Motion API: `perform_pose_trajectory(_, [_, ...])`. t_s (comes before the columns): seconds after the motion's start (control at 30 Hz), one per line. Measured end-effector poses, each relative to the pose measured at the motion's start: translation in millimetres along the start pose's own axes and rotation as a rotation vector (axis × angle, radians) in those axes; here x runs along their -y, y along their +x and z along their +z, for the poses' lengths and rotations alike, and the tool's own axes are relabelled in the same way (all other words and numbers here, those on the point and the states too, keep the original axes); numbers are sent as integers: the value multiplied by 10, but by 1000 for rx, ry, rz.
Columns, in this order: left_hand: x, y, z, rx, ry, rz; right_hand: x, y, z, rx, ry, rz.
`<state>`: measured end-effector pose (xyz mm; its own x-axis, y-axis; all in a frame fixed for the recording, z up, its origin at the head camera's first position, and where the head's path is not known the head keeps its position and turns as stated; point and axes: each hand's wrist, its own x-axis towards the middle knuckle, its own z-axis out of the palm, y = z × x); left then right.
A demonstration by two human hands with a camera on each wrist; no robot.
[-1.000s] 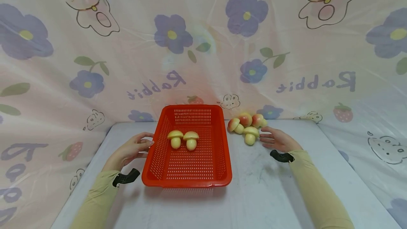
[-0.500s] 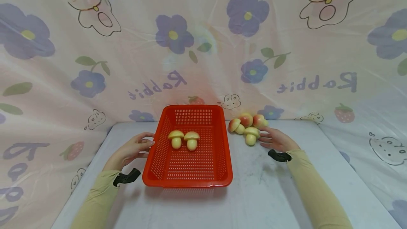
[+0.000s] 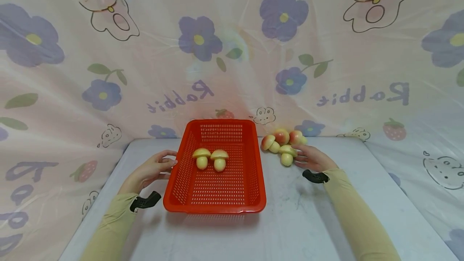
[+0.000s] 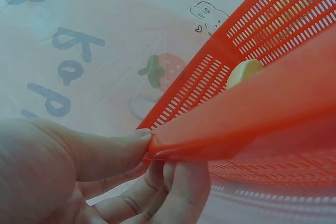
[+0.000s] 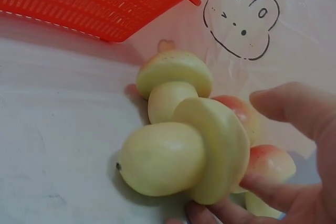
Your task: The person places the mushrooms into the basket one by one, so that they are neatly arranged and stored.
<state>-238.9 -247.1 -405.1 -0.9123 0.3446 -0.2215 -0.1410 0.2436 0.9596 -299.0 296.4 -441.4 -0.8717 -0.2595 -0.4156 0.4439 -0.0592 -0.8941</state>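
My left hand pinches the left rim of a red perforated plastic basket, its thumb on the rim and the fingers below. Two toy mushrooms, the left one and the right one, lie side by side in the basket. To the basket's right, my right hand is at a pale yellow toy mushroom on the table. In the right wrist view its fingers reach behind and beneath the cap, while the thumb stays apart from it.
Behind that mushroom lie several more with red-tinged caps, among them a left one and a right one. A white table carries everything. A patterned curtain hangs along its back edge.
My right hand has moved slightly left, bringing its fingers up to the nearest loose mushroom. The left hand keeps its hold on the basket's rim.
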Motion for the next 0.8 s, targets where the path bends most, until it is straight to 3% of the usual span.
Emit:
perform_pose_trajectory(0.2, [-18, -20, 7, -2, -6, -5, -1, -10, 42, 25, -52, -40])
perform_pose_trajectory(0.37, [-15, -23, 9, -10, 0, -5, -1, 19, 51, -27, -60, -26])
perform_pose_trajectory(0.47, [-9, -19, 9, -13, -2, -6, -30, 47, 43, 115, -69, -100])
perform_pose_trajectory(0.6, [-8, -22, 13, -13, -2, -6, -73, 85, 36, 391, -45, -260])
perform_pose_trajectory(0.7, [-7, -23, 13, -13, -1, -3, -81, 92, 35, 443, -23, -301])
perform_pose_trajectory(0.8, [-2, -18, 7, -13, 0, -2, -83, 89, 30, 409, -32, -298])
